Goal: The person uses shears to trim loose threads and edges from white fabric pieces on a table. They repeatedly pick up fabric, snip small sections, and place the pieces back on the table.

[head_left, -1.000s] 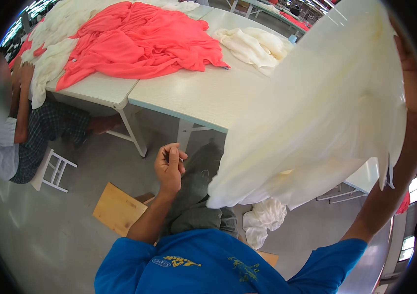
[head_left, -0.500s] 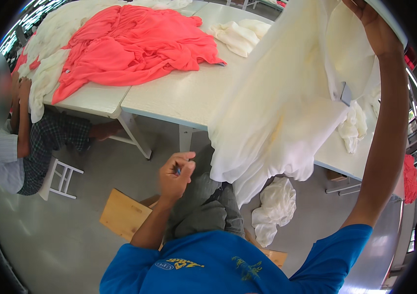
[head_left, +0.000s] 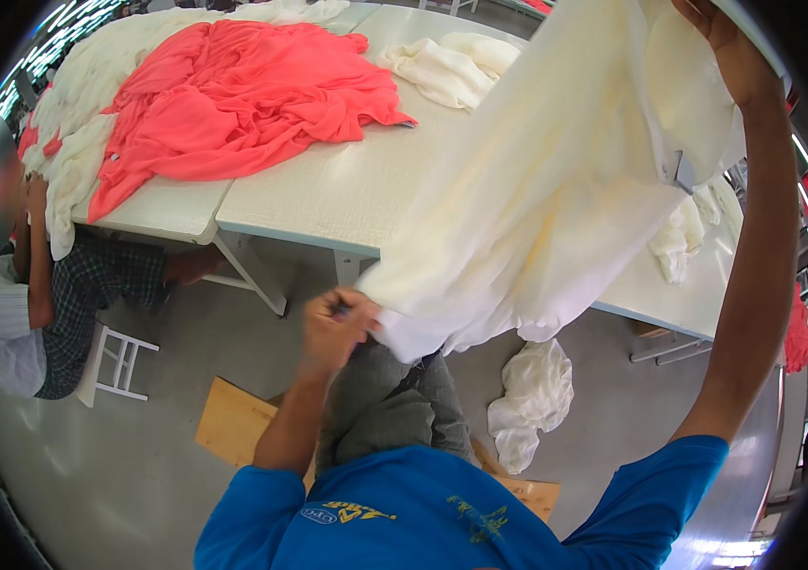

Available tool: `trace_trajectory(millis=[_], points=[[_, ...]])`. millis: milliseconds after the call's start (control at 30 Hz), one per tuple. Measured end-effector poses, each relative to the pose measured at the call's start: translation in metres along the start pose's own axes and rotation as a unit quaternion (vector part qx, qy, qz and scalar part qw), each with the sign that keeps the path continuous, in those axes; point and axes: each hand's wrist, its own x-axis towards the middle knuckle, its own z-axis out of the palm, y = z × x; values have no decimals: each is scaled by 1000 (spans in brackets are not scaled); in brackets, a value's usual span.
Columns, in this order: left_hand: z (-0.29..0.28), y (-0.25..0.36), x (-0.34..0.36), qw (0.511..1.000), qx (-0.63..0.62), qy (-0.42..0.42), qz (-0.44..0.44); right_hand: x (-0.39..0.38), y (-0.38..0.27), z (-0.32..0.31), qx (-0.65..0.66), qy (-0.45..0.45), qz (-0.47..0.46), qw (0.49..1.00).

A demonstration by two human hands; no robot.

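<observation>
A sheer white garment [head_left: 537,218] hangs in front of me, its upper part held high by my raised right hand [head_left: 732,52]. The fingers of that hand are closed on the cloth, partly out of sight at the top edge. Lower down, my left hand [head_left: 333,328] pinches the garment's lower left edge. Something small and dark also shows between the left fingers; its kind is too small to tell. A grey tag [head_left: 684,173] hangs on the garment's right part.
A pale table [head_left: 309,204] carries coral cloth [head_left: 252,104] and more white cloth [head_left: 447,71]. White cloth [head_left: 532,399] lies low beside my legs. I sit on a wooden seat [head_left: 233,418]. At left, a person [head_left: 5,304] sits by a white stool [head_left: 119,361], hands on cloth.
My left hand has moved up to the garment's lower edge and taken hold of it, pulling that edge leftward. The right hand stays raised. The view has shifted slightly.
</observation>
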Motion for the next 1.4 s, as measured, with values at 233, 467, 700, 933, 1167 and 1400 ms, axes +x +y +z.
trace_trajectory(millis=[233, 467, 700, 933, 1167, 1400], points=[[-60, 115, 50, 979, -57, 98, 170, -2, 52, -122, 215, -201, 37, 955], [-62, 150, 71, 964, 23, 150, 217, -31, 47, -130, 120, -88, 57, 987], [-41, 132, 87, 971, 149, 147, 113, -41, 19, -108, 113, -80, 35, 990], [38, 112, 49, 898, 301, -25, 319, -29, 12, -82, 119, -87, 7, 989], [150, 97, 21, 729, 387, -385, 414, -22, -5, -69, 106, -93, 16, 990], [159, 61, 55, 643, 559, -392, 347, -25, -21, -78, 79, -94, 12, 992]])
